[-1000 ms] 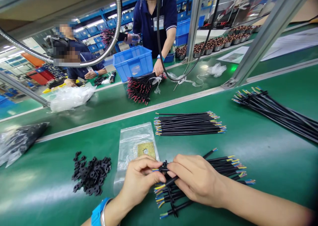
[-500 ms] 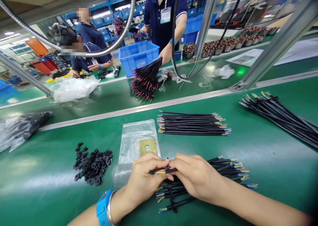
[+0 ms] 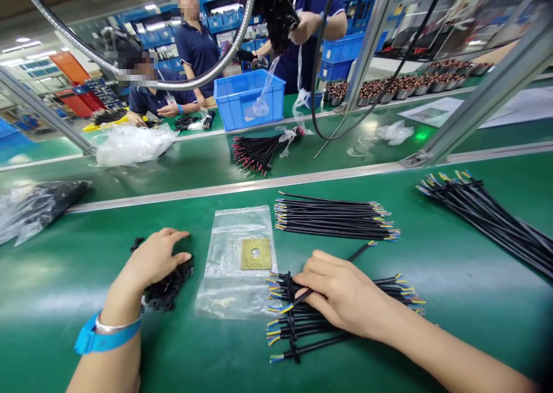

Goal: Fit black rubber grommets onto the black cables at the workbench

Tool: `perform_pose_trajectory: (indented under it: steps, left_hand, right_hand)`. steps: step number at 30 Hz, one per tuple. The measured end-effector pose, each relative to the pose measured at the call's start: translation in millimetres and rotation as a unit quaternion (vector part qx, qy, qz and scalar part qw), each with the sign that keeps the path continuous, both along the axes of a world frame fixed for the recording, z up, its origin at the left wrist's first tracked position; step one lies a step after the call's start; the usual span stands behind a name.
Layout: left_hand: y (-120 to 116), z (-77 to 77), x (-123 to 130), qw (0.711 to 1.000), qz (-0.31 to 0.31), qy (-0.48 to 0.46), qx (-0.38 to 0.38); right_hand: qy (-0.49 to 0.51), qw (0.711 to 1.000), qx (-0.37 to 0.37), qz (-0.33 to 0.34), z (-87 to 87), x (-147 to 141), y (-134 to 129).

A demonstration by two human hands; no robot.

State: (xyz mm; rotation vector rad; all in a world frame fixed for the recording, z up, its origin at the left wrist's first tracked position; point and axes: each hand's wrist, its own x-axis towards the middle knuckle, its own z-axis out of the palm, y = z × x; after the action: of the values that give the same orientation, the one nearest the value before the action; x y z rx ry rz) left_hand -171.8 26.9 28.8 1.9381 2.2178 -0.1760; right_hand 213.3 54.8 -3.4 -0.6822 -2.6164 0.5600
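Over the pile of small black clips (image 3: 166, 292) at the left is my left hand (image 3: 158, 257), thumb and index finger apart, with nothing seen between them. My right hand (image 3: 334, 289) pinches a black cable (image 3: 305, 296) whose bare coloured wires stick out on both sides. Below it lies a group of black cables (image 3: 319, 325) with black clips near their left ends. Between my hands, a clear plastic bag (image 3: 220, 278) lies flat with a yellowish square plate (image 3: 248, 262) that has a round hole.
Behind are a row of black cables (image 3: 332, 215) and, at the right, a larger bundle (image 3: 496, 208). Across a metal rail (image 3: 194, 194) stand a blue bin (image 3: 250, 105) and red-tipped cables (image 3: 257, 151). A co-worker's hand (image 3: 305, 27) holds a dark bundle. Metal posts rise at the right.
My left hand has left the cable and moved left to the clip pile, opening. My right hand still holds its cable, now over the clipped group. The co-worker has lifted a bundle above the bin.
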Motion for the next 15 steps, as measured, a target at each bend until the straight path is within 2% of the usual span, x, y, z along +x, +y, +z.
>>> perform_pose_trajectory:
  steps: [3,6,9,12,15]
  left_hand:
    - [1.9,-3.3,-14.6,0.997,0.043,0.009,-0.069]
    - [3.6,-3.1,-9.7,0.996,0.041,0.001,-0.079]
    - [3.7,-3.1,-3.6,0.998,0.001,0.003,-0.057]
    - [3.1,-2.1,-1.3,0.999,-0.033,0.010,-0.021]
    - [2.9,1.9,6.6,0.999,0.005,-0.036,0.029]
  right_hand:
    - [-0.013,0.999,-0.031,0.001,2.0,2.3,1.1]
    - [-0.020,0.999,-0.029,0.002,3.8,3.2,2.2]
    - [-0.014,1.000,-0.013,-0.008,7.4,3.6,2.8]
    - [0.024,0.998,0.039,-0.041,13.3,5.5,3.0]
    - [0.068,0.990,0.101,-0.075,19.9,9.1,2.5]
